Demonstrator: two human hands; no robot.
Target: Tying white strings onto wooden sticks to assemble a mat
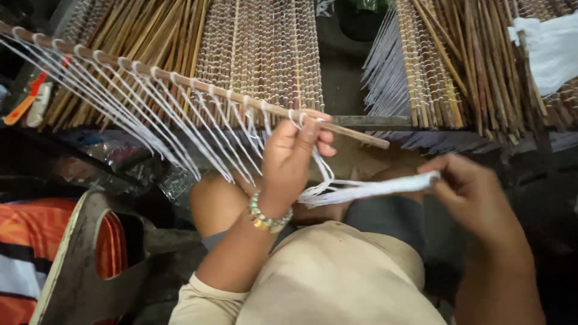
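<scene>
White string bundle (367,189) runs roughly level across mid-frame, stretched between both hands, just above the person's lap. Right hand (475,192) pinches its right end w/ thumb + fingers closed narrow on the strands; left hand (292,159) is raised, fingers curled round the thin wooden stick (198,90) near its lower right end, w/ the bundle's left end fanning out under the palm. Can't tell exactly which strands the left fingers grip. Stick runs diagonally from upper left down to centre-right, w/ white loops (150,111) knotted along it at even spacing, strings hanging down-right toward the left hand. Beaded bracelet (268,215) on left wrist. Below: beige shirt (337,277), bare knee left of the wrist. Behind the stick, mats of bound bamboo sticks (265,54) lie flat at top centre, another stack (457,66) top right w/ white threads fanning off its left edge, white cloth (551,48) at far right corner. Far left: orange-handled tool (27,99) on the sticks; lower left, orange-striped fabric (24,253) behind a grey wooden piece (78,271).
</scene>
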